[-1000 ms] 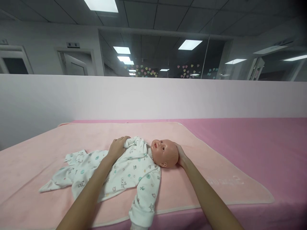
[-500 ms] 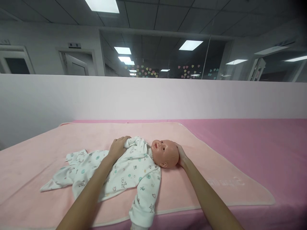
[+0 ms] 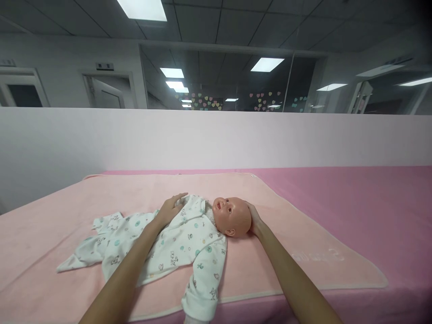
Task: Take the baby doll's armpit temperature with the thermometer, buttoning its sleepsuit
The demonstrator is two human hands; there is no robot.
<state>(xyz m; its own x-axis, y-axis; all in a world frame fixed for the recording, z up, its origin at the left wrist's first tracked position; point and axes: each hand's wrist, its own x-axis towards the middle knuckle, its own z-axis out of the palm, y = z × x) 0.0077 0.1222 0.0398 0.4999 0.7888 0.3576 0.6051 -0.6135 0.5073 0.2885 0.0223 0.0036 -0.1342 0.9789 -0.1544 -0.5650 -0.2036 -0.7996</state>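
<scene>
A baby doll (image 3: 232, 217) lies on its back, its head to the right and its face turned up and slightly left. It wears a white, print-covered baby outfit (image 3: 180, 240), whose loose legs trail to the left. My left hand (image 3: 171, 209) rests flat on the doll's far side at the chest, fingers stretched out over the cloth. Behind the crown of the head, my right hand (image 3: 255, 219) cups it from the right; most of its fingers are hidden by the head. One sleeve (image 3: 205, 279) of the outfit hangs toward the near edge.
Beneath the doll spreads a peach blanket (image 3: 270, 265) with a pale rim, laid over a pink sheet (image 3: 371, 216). A low white wall (image 3: 216, 139) runs along the back. Beyond it are a glass window (image 3: 216, 85) with heart stickers and a doorway (image 3: 108, 90).
My left hand has shifted slightly toward the doll's head, its fingers now straighter over the chest cloth. My right hand stays at the head.
</scene>
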